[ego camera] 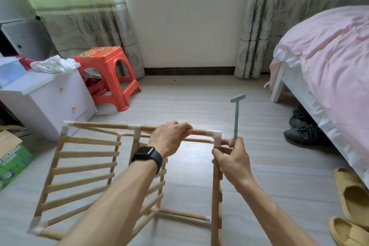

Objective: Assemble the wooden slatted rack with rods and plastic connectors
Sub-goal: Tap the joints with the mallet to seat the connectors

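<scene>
Wooden slatted rack (85,166) stands on the floor (199,106), lower centre | left hand (169,140) grips top rod (199,131) | right hand (233,158) clasps small plastic hammer (237,114) beside white corner connector (218,138) | advice: brace rod, tap connector squarely home.

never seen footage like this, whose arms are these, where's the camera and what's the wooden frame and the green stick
There is no machine here. One camera sits on a person's head, looking forward and down, so the two arms are that person's own. On the pale floor stands a half-built wooden slatted rack, made of slat panels, round rods and white plastic connectors. The left hand, with a black watch on its wrist, grips the top wooden rod. The right hand holds a small pale green plastic hammer upright by its handle, just beside the white corner connector. An orange plastic stool and a pink-covered bed stand nearby.
</scene>
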The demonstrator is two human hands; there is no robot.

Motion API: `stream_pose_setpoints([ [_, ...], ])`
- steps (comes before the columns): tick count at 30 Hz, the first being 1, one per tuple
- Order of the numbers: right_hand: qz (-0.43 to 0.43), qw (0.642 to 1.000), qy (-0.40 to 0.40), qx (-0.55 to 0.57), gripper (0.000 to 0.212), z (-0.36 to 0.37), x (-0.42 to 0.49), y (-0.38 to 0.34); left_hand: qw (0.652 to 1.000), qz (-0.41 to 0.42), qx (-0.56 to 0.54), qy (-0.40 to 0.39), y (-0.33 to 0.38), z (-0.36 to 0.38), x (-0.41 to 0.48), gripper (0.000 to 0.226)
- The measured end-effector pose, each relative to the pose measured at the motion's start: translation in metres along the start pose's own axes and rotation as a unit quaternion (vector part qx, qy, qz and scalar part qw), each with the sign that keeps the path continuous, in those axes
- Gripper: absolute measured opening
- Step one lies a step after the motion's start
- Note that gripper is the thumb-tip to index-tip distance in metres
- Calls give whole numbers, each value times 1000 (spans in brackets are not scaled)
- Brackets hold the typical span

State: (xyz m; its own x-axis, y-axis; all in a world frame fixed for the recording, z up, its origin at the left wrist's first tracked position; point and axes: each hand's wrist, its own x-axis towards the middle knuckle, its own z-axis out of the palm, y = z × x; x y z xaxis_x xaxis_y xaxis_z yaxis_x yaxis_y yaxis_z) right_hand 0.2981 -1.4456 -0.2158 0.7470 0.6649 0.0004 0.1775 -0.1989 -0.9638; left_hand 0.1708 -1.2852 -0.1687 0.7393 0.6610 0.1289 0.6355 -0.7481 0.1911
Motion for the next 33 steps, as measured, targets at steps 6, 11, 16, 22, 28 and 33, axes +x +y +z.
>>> stream_pose_setpoints([
  [6,41,999,20,-16,31,1,50,23,999,-36,-10,33,9,54,45,36],
  [11,88,995,-11,-43,38,15,92,50,996,-57,21,-63,11,94,58,49],
  [16,136,991,-20,3,49,25,113,87,986,-66,-59,-139,23,120,36,59],
  [22,98,981,22,-167,50,8,93,92,983,-22,-133,-128,74,129,-15,62],
  [28,-7,958,-23,-284,48,-50,47,107,988,-61,-104,-97,95,153,-35,68],
  [33,-59,938,-78,-332,39,-70,35,94,989,-66,-81,-108,97,151,-35,66],
])
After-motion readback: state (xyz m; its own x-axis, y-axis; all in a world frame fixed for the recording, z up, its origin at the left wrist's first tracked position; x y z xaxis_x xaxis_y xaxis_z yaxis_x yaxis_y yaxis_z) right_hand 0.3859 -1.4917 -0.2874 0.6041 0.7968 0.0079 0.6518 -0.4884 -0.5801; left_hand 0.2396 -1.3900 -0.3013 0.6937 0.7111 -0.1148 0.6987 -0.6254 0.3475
